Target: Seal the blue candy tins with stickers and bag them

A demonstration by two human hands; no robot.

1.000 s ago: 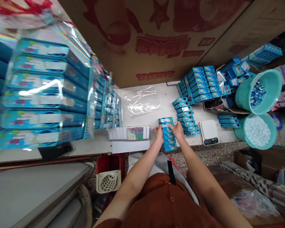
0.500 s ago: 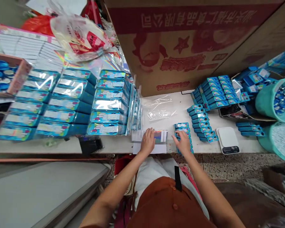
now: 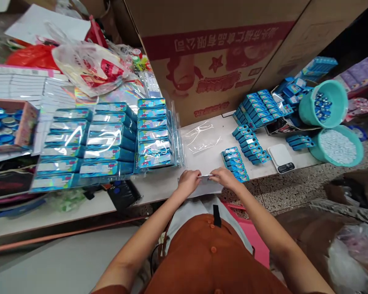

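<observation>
At the table's front edge, my left hand [image 3: 188,182] and my right hand [image 3: 225,178] pinch the two ends of a shiny printed card [image 3: 206,177]. Its top edge is raised between my fingers. A white paper panel [image 3: 206,189] lies just below; whether it is part of the card I cannot tell. Right of my right hand stands a short row of blue boxes [image 3: 234,164]. Beyond my hands a clear plastic bag [image 3: 202,138] lies flat. To the left, clear bags packed with blue boxes [image 3: 153,134] stand in columns.
A big cardboard carton [image 3: 208,77] blocks the back. On the right are more stacked blue boxes [image 3: 257,108], a white scale [image 3: 279,155], and turquoise buckets [image 3: 305,108] of wrapped candies and white pellets. A pink box [image 3: 27,132] of round blue pieces sits far left.
My right hand has moved left from beside the blue box row onto the card. My left hand, earlier flat on the card, now pinches its edge. The camera view has shifted and turned.
</observation>
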